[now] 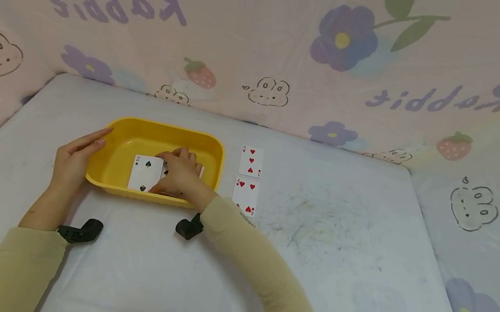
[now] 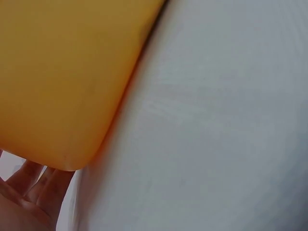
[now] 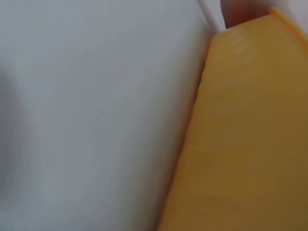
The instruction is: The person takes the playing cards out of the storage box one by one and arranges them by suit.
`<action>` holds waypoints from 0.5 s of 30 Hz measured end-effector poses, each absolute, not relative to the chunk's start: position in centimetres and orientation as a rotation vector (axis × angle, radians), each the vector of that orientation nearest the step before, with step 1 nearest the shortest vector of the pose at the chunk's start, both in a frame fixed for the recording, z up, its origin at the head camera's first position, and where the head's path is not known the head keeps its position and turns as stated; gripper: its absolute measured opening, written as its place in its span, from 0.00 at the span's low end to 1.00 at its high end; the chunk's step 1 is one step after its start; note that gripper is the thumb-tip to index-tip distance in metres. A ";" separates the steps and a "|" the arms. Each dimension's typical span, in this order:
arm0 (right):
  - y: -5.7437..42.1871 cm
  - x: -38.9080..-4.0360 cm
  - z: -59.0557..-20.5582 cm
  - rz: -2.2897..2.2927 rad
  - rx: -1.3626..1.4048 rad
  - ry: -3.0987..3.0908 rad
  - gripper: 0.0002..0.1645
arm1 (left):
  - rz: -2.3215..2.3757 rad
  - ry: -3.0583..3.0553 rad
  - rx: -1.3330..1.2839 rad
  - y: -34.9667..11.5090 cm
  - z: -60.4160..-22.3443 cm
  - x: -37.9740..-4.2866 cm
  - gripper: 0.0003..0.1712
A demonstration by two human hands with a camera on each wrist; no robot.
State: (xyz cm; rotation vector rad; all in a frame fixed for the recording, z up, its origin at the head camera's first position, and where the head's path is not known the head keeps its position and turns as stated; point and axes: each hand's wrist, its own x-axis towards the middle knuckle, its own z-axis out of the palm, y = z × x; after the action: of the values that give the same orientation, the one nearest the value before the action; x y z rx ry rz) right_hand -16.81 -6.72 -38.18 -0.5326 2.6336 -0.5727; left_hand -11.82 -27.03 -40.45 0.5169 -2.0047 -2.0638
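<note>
A yellow plastic tray (image 1: 153, 197) sits on the white-covered table, with my left hand (image 1: 72, 163) holding its left end at the rim. In the left wrist view, several fingers (image 2: 55, 192) of that hand rest against the tray's end wall. My right hand (image 1: 182, 176) reaches inside, its thumb and fingers spanning a playing card (image 1: 165, 171) from the near to the far edge. That card shows spade marks, but its number is hidden by the hand. Left of it lies a two of spades (image 1: 142, 174), face up on the tray floor.
Right of the tray, a three of hearts (image 1: 251, 162) lies face up on the table (image 1: 331, 295). Just nearer is a four of hearts (image 1: 245, 194), its lower part close to the right sleeve (image 1: 255, 253). A patterned cloth (image 1: 248, 33) hangs behind the table.
</note>
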 end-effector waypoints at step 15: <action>-6.3 -17.6 -37.9 -1.367 -0.137 2.468 0.18 | -2.089 -1.979 0.527 -26.9 -40.2 -11.7 0.19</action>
State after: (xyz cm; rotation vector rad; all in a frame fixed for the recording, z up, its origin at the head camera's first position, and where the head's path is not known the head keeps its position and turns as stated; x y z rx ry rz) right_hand -17.59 -6.33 -37.92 -0.1373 2.4675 -1.3665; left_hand -11.68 -26.91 -40.23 0.5267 -1.9791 -2.0891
